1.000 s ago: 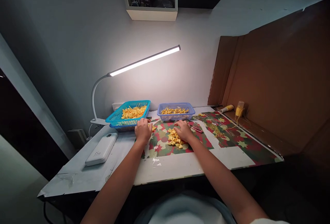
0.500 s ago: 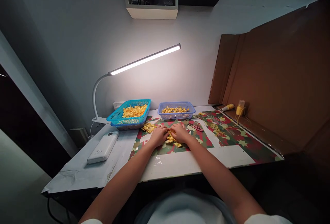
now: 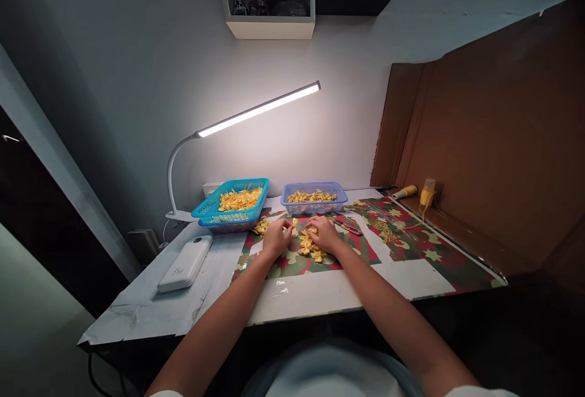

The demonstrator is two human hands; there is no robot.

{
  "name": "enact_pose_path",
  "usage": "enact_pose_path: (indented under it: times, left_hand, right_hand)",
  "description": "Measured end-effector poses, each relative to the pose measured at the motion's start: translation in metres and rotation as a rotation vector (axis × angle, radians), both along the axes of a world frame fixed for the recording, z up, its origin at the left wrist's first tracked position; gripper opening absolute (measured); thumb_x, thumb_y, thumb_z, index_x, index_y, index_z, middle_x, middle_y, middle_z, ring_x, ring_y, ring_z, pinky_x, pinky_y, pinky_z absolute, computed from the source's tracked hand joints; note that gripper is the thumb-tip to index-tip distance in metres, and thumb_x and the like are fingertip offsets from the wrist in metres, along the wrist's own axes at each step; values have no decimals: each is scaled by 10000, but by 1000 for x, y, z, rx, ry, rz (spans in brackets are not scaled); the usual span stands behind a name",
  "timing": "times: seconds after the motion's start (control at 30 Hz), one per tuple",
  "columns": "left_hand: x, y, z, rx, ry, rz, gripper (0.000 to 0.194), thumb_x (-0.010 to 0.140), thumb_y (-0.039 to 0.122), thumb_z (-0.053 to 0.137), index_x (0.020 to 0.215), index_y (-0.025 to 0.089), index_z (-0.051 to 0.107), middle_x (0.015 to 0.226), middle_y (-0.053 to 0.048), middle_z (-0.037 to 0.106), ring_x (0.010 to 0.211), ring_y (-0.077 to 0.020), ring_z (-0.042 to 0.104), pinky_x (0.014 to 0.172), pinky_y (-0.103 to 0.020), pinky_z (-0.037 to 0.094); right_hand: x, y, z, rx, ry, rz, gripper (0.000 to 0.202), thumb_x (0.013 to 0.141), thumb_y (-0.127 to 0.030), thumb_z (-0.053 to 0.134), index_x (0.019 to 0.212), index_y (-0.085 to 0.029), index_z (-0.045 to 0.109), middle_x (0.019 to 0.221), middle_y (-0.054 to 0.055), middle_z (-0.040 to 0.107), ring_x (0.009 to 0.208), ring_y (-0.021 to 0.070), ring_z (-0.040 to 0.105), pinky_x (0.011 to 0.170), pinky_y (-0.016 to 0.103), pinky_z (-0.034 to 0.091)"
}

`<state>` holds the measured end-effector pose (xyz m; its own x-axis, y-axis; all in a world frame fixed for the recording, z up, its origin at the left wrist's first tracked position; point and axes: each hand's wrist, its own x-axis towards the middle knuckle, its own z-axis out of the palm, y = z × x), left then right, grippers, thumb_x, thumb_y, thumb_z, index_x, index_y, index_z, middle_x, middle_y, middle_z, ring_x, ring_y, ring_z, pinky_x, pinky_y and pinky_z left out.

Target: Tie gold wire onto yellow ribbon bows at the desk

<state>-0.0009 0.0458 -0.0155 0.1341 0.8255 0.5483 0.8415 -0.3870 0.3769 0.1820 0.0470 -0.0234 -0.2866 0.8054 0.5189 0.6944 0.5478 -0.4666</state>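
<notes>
My left hand (image 3: 277,236) is above the camouflage-patterned sheet, its thumb and fingers pinched at a small yellow piece (image 3: 295,222). To its right, my right hand (image 3: 325,234) has its fingers curled down over the far side of a loose pile of yellow bow-like pieces (image 3: 311,248). What its fingertips hold, if anything, is hidden. Another small heap of yellow pieces (image 3: 260,227) lies just left of my left hand. Red-handled snips (image 3: 350,227) rest beyond my right hand.
A teal basket (image 3: 205,206) of yellow pieces stands back left, and a purple basket (image 3: 315,208) holds more. A white power bank (image 3: 185,264) lies left under the lamp (image 3: 260,109). Gold chain-like bits (image 3: 385,232) and a yellow thread spool (image 3: 426,193) are at right, beside cardboard (image 3: 493,141).
My hands have moved apart from each other, uncovering more of the yellow pile between them. A small yellow piece now shows at my left fingertips. The view has shifted slightly.
</notes>
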Motion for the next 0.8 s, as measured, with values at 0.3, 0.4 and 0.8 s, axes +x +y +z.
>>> enact_pose_path:
  times: [0.3,0.4,0.8]
  left_hand:
    - [7,-14,8,115,-221,-298,156,792,343,600,748,194,607,767,-33,647,755,-178,563,729,-305,436]
    - [6,-12,9,56,-321,-319,190,766,372,619,827,193,595,855,-37,646,789,-175,567,757,-310,447]
    - [1,0,3,-255,-643,-505,244,710,394,636,766,168,566,733,-7,608,666,-139,570,653,-270,460]
  right_hand:
    - [-14,-7,8,-87,216,107,208,868,-266,446,780,-179,614,780,25,645,746,167,562,693,267,375]
    - [-11,-8,9,-89,192,115,230,864,-229,384,734,-180,568,726,10,602,707,151,526,663,251,354]
    - [-7,-17,16,-83,83,129,233,860,-308,441,685,-174,517,680,-13,552,677,133,484,718,265,305]
